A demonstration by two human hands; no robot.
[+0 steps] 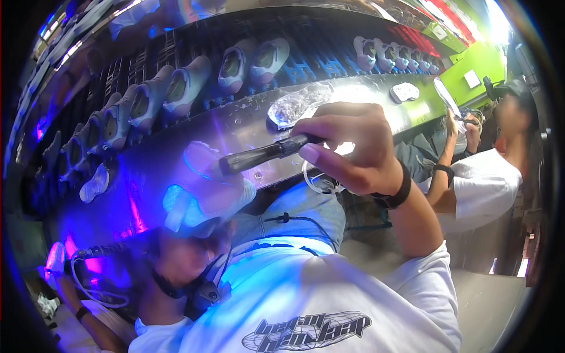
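My right hand [353,147] is closed around the handle of a flat, dark-bristled brush [259,157], whose tip points left toward a shoe. That pale shoe [215,176] is tilted and lit blue, with part of it washed out by the light. Below it is my left hand [188,250], blurred, gripping the shoe from underneath; its fingers are mostly hidden. Beyond my right hand, a glossy whitish sole-shaped piece [297,107] lies on the metal ledge.
Several pale shoes [188,87] stand along a dark slatted conveyor [318,44]. Loose soles [405,92] lie on the metal ledge [253,126]. A co-worker in a white shirt [485,182] handles a piece at right. Another person's arm [88,320] is at lower left, near a cable [73,273].
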